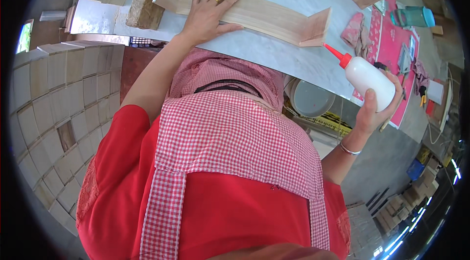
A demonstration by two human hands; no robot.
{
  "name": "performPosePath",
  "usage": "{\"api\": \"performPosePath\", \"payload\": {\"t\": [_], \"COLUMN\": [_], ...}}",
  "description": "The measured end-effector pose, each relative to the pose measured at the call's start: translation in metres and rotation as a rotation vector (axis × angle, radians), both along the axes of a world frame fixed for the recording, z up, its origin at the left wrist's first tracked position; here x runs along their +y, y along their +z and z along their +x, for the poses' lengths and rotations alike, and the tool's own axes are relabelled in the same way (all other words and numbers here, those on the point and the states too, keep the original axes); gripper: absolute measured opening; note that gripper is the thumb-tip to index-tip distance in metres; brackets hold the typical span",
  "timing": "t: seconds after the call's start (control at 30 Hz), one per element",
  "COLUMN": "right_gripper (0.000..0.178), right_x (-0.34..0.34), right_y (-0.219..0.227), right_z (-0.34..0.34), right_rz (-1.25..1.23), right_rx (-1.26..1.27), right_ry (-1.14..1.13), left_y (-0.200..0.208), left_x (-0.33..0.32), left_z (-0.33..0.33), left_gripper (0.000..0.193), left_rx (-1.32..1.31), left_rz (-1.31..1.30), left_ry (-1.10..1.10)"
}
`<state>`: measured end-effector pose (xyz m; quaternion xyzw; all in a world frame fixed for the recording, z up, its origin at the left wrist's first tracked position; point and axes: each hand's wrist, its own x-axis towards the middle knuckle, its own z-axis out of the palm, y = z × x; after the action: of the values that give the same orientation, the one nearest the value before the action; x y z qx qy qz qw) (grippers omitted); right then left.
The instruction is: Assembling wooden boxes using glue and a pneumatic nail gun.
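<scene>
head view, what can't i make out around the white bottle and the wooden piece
- Head view: the part of the wooden piece beneath the left hand, covered by it.
- Head view: whether the red nozzle touches the wood; its tip is too small.
- Head view: the far side of the white bottle, turned away.
- Head view: parts of the right hand behind the bottle.
</scene>
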<state>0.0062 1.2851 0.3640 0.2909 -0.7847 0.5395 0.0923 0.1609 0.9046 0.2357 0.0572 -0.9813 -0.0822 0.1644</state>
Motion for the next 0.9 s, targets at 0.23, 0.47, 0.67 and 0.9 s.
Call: {"api": "performPosePath", "payload": {"t": [0.23, 0.47, 0.67, 0.9], "right_gripper": [0.062, 0.056, 0.050, 0.049], "right_x": [-0.003, -0.018, -0.039, -0.043], "right_y": [0.000, 0.002, -0.001, -0.006], "right_z": [-0.007, -0.020, -0.040, -0.045], "right_rz": [0.003, 0.015, 0.026, -0.077], "right_rx": [-0.003, 0.019, 0.120, 0.078], "right_ry": [0.055, 0.065, 0.021, -0.104], "left_y": [0.004, 0.007, 0.009, 0.012], "left_x": [-0.001, 0.000, 0.004, 0.007], "left_z": [0.000, 0.001, 0.003, -0.001], "left_gripper": [0.076, 0.076, 0.077, 0.079], "left_rx": [-0.023, -0.034, -0.047, -0.076], "left_rz": [0.008, 0.023, 0.031, 0.050], "left_ry": [0.007, 0.006, 0.014, 0.013]}}
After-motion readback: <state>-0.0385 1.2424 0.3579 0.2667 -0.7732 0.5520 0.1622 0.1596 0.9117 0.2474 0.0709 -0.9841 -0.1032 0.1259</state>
